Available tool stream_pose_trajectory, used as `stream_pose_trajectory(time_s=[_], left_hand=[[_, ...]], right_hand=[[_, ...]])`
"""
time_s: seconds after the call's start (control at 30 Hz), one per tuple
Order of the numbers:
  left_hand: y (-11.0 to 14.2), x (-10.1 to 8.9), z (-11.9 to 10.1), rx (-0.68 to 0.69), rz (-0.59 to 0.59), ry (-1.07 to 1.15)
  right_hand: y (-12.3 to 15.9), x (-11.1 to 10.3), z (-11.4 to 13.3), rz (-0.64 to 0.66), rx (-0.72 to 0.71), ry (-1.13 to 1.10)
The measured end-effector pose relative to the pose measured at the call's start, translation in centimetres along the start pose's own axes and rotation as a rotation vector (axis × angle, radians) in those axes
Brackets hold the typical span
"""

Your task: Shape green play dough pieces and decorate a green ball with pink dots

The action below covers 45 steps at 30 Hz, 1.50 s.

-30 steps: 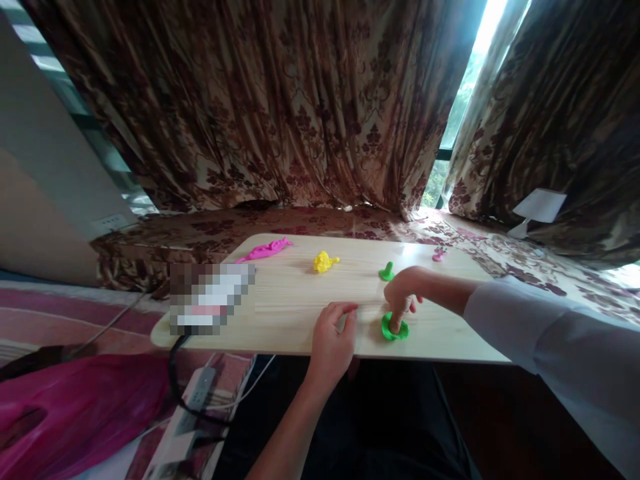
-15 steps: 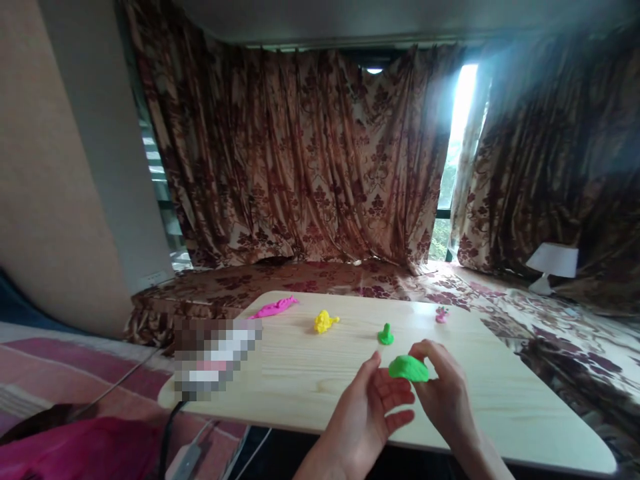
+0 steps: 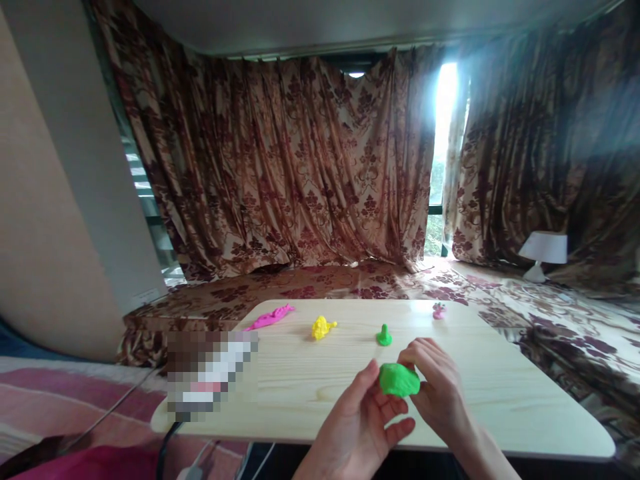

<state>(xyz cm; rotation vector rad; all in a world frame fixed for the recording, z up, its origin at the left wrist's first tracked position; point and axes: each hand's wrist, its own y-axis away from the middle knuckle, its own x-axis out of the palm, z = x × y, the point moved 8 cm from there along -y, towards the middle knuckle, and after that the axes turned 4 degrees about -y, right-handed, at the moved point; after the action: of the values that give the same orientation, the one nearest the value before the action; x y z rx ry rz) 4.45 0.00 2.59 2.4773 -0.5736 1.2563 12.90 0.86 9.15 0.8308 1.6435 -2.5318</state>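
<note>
"What's on the table (image 3: 300, 400), from the left?"

"One long pink piece (image 3: 270, 317), then one knobbly yellow piece (image 3: 323, 327). Both look shaped and are set down."

"And next?"

"The left hand (image 3: 357, 417), fingers apart and half curled beside the wide green piece (image 3: 399, 380). I can't tell whether its thumb touches it. Just beyond, on the wood, stands one green stub (image 3: 385, 335) on a broad foot, apparently shaped too."

"Where's the wide one?"

"Up off the table, between the hands. The right hand (image 3: 440, 383) pinches its right edge between thumb and fingers. I'd call that one unfinished: it's not set down or joined to the stub."

"Anything further right?"

"One small pink figure (image 3: 439, 311) near the far edge, seemingly done."

"So the count?"

"Two pink, one yellow, two green: five pieces. Four lie on the table, one is held. Two hands, one table."
</note>
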Motion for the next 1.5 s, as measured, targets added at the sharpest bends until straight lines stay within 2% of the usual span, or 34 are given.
stream_pose_trajectory(time_s=[0.17, 0.27, 0.33, 0.4, 0.5, 0.57, 0.63, 0.77, 1.0, 1.33, 1.5], left_hand=[[0.0, -0.3, -0.5, 0.046, -0.036, -0.027], [-0.1, -0.9, -0.6, 0.065, -0.052, -0.047], [-0.3, -1.4, -1.0, 0.128, -0.059, -0.101], [-0.4, -1.8, -1.7, 0.221, -0.058, -0.212], [-0.7, -2.1, -2.3, 0.32, -0.059, -0.412], [-1.0, -2.3, -2.3, 0.349, -0.067, -0.519], [-1.4, -2.8, -2.1, 0.346, -0.072, -0.568], [-2.6, -4.3, -1.4, 0.294, -0.082, -0.474], [-4.3, -6.1, -0.6, 0.286, -0.079, -0.341], [-4.4, -6.7, -0.5, 0.267, -0.161, -0.326], [-4.5, -6.6, -0.4, 0.255, -0.133, -0.35]], right_hand=[[-0.7, -0.5, 0.4, 0.124, -0.037, 0.036], [-0.3, -1.0, -0.4, 0.166, 0.035, 0.025], [0.9, -1.5, -1.7, 0.097, 0.18, -0.067], [2.8, -1.0, -3.4, 0.043, 0.395, -0.292], [5.5, 1.6, -5.0, 0.025, 0.681, -0.701], [6.1, 2.9, -5.4, -0.027, 0.774, -0.857], [5.9, 3.8, -5.8, -0.076, 0.807, -0.93], [5.3, 5.3, -7.0, -0.097, 0.866, -1.022], [6.7, 7.7, -8.9, -0.111, 0.986, -1.124], [7.2, 7.7, -9.0, -0.115, 0.977, -1.142], [7.3, 7.4, -9.1, -0.129, 0.963, -1.142]])
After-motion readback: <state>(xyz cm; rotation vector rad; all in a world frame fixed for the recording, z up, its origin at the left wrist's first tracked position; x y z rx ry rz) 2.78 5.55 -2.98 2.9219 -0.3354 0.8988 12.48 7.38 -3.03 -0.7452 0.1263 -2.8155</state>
